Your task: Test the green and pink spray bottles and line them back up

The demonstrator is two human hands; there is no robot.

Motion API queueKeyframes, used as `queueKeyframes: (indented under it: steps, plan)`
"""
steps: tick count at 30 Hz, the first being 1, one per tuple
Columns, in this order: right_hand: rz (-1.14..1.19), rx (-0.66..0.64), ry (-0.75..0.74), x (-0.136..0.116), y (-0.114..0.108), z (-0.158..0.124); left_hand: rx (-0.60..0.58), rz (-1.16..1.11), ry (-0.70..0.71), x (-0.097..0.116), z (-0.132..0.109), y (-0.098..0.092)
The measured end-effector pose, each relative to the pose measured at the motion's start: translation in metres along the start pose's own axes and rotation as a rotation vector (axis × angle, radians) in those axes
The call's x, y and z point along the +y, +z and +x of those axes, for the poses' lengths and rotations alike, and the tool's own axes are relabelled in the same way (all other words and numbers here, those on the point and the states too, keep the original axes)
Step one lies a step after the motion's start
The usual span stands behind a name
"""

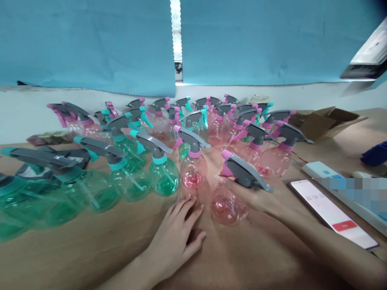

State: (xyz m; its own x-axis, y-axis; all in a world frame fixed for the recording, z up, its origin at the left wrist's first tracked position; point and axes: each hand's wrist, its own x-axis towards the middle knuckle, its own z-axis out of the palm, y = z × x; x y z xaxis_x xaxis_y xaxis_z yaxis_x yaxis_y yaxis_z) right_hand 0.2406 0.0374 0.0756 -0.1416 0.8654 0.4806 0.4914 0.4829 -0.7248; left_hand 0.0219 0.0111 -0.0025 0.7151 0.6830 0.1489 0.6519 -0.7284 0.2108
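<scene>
In the head view, the right hand (246, 196) is closed round the neck of a pink spray bottle (224, 207), partly hidden behind its grey-and-pink sprayer head — the bottle leans to the right, and whether its base touches the table (105, 251) cannot be told. The left hand (178, 229) lies palm down with fingers loosely spread and thumb apart, gripping nothing, its fingertips close to the base of an upright pink bottle (194, 171) just left of the held one. To the left runs a row of green bottles (165, 179) with turquoise collars; behind stand more pink and green ones, crowded together. On the right lie a phone (334, 213) with a lit screen and — farther back — an open cardboard box (329, 124). Blue cloth (90, 44) hangs beyond
</scene>
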Motion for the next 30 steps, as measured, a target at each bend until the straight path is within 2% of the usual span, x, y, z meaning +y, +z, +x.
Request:
queueKeyframes:
  steps: [3,8,17,25,30]
  plan:
    - [0.012,-0.036,0.068,0.004,0.003,-0.003,-0.001,0.000,-0.002,0.000,0.000,0.000]
    - [0.185,-0.042,0.156,0.007,0.008,-0.004,0.013,0.000,-0.003,0.000,-0.001,0.000]
    - [0.093,-0.062,0.177,-0.019,0.000,0.005,0.015,-0.007,-0.009,0.000,-0.001,-0.001]
    - [0.291,-0.073,0.096,0.014,0.010,-0.005,0.005,-0.007,0.000,-0.001,-0.001,0.000]
    - [0.352,-0.095,0.092,0.017,0.011,-0.006,0.016,-0.009,-0.005,-0.001,-0.001,0.000]
